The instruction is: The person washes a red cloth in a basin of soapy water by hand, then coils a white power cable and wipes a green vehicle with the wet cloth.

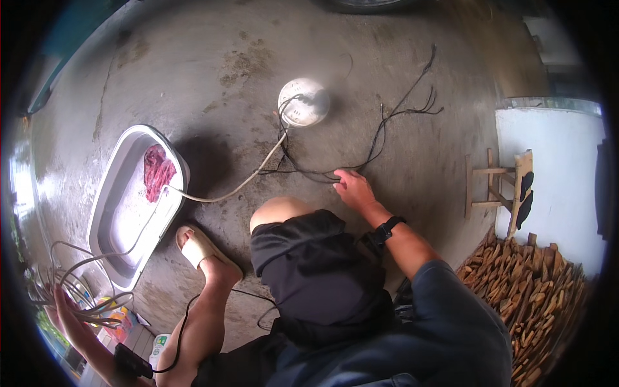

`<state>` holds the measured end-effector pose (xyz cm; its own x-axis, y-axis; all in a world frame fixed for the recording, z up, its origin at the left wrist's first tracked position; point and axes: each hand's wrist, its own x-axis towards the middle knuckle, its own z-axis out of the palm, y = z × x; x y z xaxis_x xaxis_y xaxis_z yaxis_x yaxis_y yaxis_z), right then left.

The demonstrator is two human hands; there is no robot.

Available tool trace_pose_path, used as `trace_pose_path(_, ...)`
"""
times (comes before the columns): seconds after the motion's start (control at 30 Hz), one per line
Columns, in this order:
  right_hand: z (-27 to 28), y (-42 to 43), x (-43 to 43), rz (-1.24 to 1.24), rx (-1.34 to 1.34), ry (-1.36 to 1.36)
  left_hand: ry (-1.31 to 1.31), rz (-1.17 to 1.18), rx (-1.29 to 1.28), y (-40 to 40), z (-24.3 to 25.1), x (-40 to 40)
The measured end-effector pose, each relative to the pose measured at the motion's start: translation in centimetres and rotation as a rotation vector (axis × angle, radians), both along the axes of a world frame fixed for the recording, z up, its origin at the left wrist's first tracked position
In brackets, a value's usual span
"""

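At the lower left, my left hand (65, 309) is closed around a loosely coiled pale cable (96, 314). That cable runs over a white plastic tub (138, 130) and on to a round white power strip (300, 113) on the floor. Dark plugs sit in the power strip. Several thin black cables (382, 140) lead from it and lie loosely across the concrete. My right hand (352, 187) is at these black cables, thumb and index finger close together around or beside them; whether they pinch a cable is not plain. Red netting or cloth (157, 174) lies in the tub.
To the right, a small wooden stool or chair (503, 186) stands by a white panel (556, 159). A pile of split wood (527, 295) lies at the lower right. My sandalled foot (200, 246) is beside the tub. A round object's rim (367, 5) shows at the top.
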<state>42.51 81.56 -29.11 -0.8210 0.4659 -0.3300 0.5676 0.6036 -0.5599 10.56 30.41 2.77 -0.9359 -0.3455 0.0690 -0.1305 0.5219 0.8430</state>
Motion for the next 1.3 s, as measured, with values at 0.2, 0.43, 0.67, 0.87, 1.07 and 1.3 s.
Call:
trace_pose_path(0.2, 0.3, -1.2, -2.3, 0.073, 0.183, 0.003, 0.034, -0.003, 0.009, 1.8, -0.4, -0.3)
trace_pose_path(0.43, -2.4, -0.7, -3.2, 0.136, 0.293, -0.187, 0.039, -0.052, -0.023, 0.9, -0.2, -0.8)
trace_pose_path(0.67, -1.6, -0.5, -3.5, 0.206, 0.421, -0.12, 0.036, -0.003, -0.026, 0.1, -0.3, -0.7)
trace_pose_path(0.87, -2.7, -0.1, -3.0, 0.238, 0.452, -0.182, 0.027, -0.027, -0.014, -0.1, -0.5, -0.7)
trace_pose_path(1.07, -2.8, 0.9, -3.6, 0.304, 0.548, -0.16, -0.004, -0.002, -0.05, -0.4, -0.8, -0.8)
trace_pose_path(1.3, -2.6, 1.6, -4.3, 0.19, 0.293, -0.125, 0.026, -0.015, -0.063, -0.1, 0.3, -0.2)
